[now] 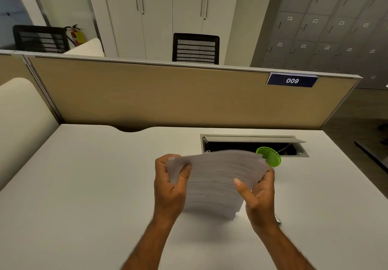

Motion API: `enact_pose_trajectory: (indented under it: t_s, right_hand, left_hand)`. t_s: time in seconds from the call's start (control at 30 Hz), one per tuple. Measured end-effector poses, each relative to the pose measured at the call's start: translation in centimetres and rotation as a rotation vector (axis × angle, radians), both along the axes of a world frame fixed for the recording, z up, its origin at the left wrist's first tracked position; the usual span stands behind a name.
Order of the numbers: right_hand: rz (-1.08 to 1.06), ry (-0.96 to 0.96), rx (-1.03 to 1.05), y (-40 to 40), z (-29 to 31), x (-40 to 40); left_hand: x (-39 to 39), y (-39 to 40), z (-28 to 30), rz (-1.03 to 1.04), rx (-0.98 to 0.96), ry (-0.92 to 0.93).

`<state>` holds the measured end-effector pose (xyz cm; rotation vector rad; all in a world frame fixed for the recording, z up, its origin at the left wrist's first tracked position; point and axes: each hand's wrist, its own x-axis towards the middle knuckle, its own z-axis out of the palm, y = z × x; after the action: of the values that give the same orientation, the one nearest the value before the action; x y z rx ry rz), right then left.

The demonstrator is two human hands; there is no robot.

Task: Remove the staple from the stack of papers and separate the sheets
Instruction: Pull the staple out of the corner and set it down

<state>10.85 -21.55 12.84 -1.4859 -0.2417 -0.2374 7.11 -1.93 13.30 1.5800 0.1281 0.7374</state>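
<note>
A stack of printed white papers [216, 177] is held above the white desk [84, 185], blurred by motion and bowed upward. My left hand [171, 183] pinches its upper left corner between thumb and fingers. My right hand [256, 198] grips its right edge, thumb on top of the sheets. No staple can be made out in the blur. A small metallic object [278, 219] peeks out on the desk behind my right wrist; what it is cannot be told.
A green round object [270, 156] sits just beyond the papers at the edge of an open cable tray [252, 143] set into the desk. A tan partition [168, 93] with a "009" label [292, 80] bounds the desk's far side.
</note>
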Motion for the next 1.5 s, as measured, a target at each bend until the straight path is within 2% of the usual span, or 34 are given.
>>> enact_pose_trajectory:
  t_s: [0.23,0.5,0.8,0.93,1.13,1.37,1.5]
  right_hand:
    - [0.061,0.025,-0.019,0.6,0.3,-0.3]
    - [0.046,0.035,-0.001,0.2,0.7,0.4]
    - [-0.092,0.034,-0.024,-0.2,-0.6,0.3]
    - [-0.068,0.012,-0.007,0.2,-0.6,0.2]
    - [-0.048,0.135,0.013,0.3,-2.4,0.0]
    - [-0.017,0.131,-0.008,-0.1,-3.2,0.0]
    - [-0.004,0.199,-0.040,-0.2,-4.2,-0.2]
  left_hand:
    - [0.3,-0.2,-0.3,-0.007,0.033,-0.008]
    - [0.1,0.3,-0.1,0.009,-0.040,0.033]
    - [-0.1,-0.3,-0.3,0.001,-0.002,0.046]
    - [-0.2,-0.2,-0.2,0.025,-0.008,0.015]
    - [-0.5,-0.4,-1.3,0.010,-0.020,0.068]
    - [-0.7,-0.6,-1.3,0.016,-0.027,0.042]
    - [-0.6,-0.9,-1.8,0.061,-0.007,0.067]
